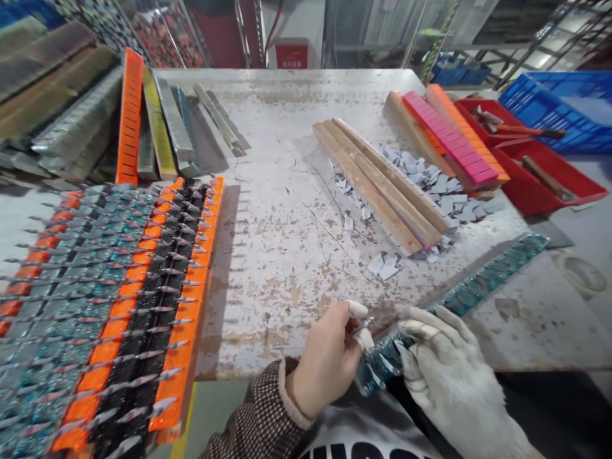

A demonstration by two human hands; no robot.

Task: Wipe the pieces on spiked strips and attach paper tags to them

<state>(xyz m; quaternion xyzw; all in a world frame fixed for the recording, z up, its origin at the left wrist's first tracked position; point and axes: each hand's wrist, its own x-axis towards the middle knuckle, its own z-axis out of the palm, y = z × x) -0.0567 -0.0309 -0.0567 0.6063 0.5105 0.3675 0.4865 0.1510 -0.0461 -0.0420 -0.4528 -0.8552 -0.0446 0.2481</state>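
Across the scuffed tabletop [282,242], paper scraps [452,205] are strewn around wooden bars [375,186]. At its near edge, a glittery teal strip [497,273] is gripped by the gloved right hand [449,360]; a tiny silvery piece [368,322] is pinched in the left hand [331,344], between thumb and forefinger.

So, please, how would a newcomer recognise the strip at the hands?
Find the worn white table, then the gloved right hand beside the left hand at its near edge. The long strip there slants away rightward; unlike the wooden bars beyond, it glitters teal.
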